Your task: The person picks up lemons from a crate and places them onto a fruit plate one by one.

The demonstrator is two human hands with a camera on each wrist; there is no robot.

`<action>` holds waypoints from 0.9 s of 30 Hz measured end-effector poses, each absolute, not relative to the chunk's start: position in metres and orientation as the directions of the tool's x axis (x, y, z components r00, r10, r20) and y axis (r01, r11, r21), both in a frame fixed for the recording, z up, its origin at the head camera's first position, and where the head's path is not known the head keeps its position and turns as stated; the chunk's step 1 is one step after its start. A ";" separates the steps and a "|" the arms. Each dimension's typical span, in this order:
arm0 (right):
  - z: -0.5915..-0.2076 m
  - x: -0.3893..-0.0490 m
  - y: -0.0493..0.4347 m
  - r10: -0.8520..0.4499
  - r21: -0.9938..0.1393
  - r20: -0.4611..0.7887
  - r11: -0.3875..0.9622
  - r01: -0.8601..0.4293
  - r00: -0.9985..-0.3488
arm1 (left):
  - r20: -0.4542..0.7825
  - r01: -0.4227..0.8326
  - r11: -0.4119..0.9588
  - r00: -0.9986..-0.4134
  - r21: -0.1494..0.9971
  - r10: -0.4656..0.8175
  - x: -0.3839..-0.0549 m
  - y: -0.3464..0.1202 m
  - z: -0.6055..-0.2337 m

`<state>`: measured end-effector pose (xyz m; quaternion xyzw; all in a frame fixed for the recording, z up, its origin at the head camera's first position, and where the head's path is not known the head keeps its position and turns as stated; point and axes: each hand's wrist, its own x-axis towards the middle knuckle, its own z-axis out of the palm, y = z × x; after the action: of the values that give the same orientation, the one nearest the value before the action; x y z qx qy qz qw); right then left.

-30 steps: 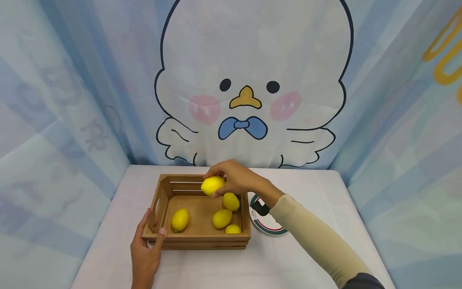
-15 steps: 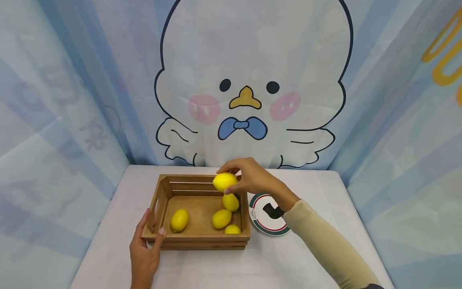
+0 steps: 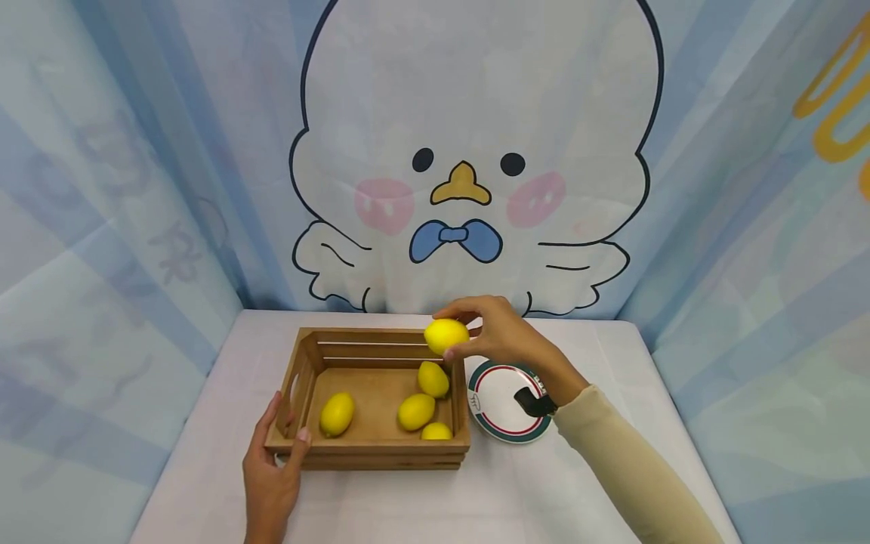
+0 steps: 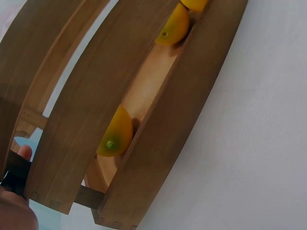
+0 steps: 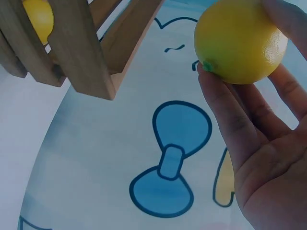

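Observation:
My right hand [image 3: 503, 332] pinches a yellow lemon [image 3: 445, 337] between thumb and fingers, up over the back right corner of the slatted wooden crate [image 3: 381, 455]. In the right wrist view the held lemon [image 5: 240, 43] shows its green stem end, apart from the crate's slats. At the crate's front left corner, my left hand [image 3: 273, 476] grips the wall, thumb over the rim and fingers along the side. Inside lie one lemon [image 3: 337, 415] on the left and three on the right, among them a lemon [image 3: 416, 412] near the middle of that side.
A round white plate [image 3: 499, 400] with a green and red border lies right of the crate, partly under my right wrist. White cloth [image 3: 381, 506] covers the table. A curtain [image 3: 170, 189] with a cartoon bird closes off the back and sides.
My right hand has carried the lemon rightward from over the crate's back middle to its back right corner. The left hand and the crate have stayed nearly still.

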<state>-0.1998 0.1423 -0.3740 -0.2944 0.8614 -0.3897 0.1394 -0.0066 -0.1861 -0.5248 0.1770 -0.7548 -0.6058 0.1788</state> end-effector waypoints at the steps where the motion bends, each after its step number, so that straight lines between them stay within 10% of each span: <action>1: -0.375 -0.200 0.145 -0.612 -0.755 -0.008 0.523 -0.397 -0.791 | 0.054 -0.053 0.205 -0.873 0.977 -0.484 -0.007 -0.186 -0.525; 27: -0.388 -0.195 0.179 -0.519 -0.787 0.025 0.517 -0.337 -0.854 | 0.045 -0.065 0.210 -0.876 0.976 -0.480 -0.007 -0.187 -0.527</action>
<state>-0.1950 0.1789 -0.3877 -0.2477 0.8641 -0.4247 0.1076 -0.0070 -0.1867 -0.5265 0.1796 -0.7585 -0.6023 0.1722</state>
